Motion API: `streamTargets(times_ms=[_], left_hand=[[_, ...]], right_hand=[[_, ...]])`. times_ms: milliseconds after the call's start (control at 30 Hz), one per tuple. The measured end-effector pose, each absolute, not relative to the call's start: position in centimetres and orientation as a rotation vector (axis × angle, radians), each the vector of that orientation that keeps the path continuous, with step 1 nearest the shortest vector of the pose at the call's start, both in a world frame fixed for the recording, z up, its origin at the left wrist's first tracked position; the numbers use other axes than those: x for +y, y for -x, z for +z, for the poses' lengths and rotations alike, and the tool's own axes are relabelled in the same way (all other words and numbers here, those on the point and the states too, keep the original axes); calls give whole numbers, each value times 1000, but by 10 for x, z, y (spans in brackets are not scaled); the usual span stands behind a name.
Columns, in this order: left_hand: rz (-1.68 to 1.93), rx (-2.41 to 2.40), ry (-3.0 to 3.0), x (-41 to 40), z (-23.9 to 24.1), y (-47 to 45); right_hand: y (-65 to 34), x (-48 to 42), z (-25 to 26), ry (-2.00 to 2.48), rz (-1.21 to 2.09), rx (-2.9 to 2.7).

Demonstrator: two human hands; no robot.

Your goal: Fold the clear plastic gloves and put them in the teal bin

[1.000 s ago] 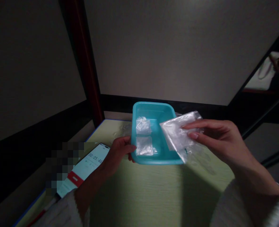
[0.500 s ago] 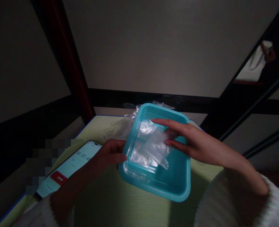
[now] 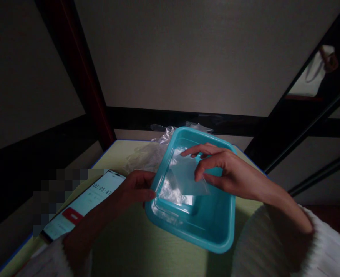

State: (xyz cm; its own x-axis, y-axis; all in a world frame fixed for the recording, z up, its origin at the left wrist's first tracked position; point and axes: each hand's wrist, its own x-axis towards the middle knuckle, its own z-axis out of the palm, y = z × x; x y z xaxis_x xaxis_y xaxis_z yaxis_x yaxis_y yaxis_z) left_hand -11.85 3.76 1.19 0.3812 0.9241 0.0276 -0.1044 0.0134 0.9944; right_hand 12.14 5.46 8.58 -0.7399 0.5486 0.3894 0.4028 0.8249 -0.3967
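Observation:
My left hand [image 3: 141, 186] grips the left rim of a teal plastic basin [image 3: 213, 227], thumb on top and fingers beneath. The basin is tilted above the table. Inside it lie several crumpled clear plastic bags [image 3: 170, 186] along the left side. Over the basin, my right hand [image 3: 216, 165] pinches a small clear plastic bag [image 3: 187, 179] between thumb and index finger, its other fingers stretched out to the left. The pinched bag hangs flat above the others.
Behind the basin lies a heap of clear plastic bags [image 3: 146, 156] at the table's back edge. A phone [image 3: 100, 194] with a running timer lies on the left of the pale table [image 3: 123, 242]. Panels stand close behind; a white bag [image 3: 309, 79] is at far right.
My right hand's index finger has curled in and the small bag has spread flatter. The basin has tilted slightly, its near edge a little lower. My left hand keeps its grip.

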Motion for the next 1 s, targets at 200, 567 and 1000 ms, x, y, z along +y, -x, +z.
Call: streamTargets(times_ms=[200, 567, 1000], left_hand=[[962, 818, -1315, 38, 12, 118], [837, 776, -1412, 43, 7, 123], [780, 800, -1431, 37, 11, 119]], right_hand=[[-121, 52, 88, 718, 444, -2464], [-127, 53, 94, 614, 721, -2559], [-113, 49, 79, 865, 451, -2638]])
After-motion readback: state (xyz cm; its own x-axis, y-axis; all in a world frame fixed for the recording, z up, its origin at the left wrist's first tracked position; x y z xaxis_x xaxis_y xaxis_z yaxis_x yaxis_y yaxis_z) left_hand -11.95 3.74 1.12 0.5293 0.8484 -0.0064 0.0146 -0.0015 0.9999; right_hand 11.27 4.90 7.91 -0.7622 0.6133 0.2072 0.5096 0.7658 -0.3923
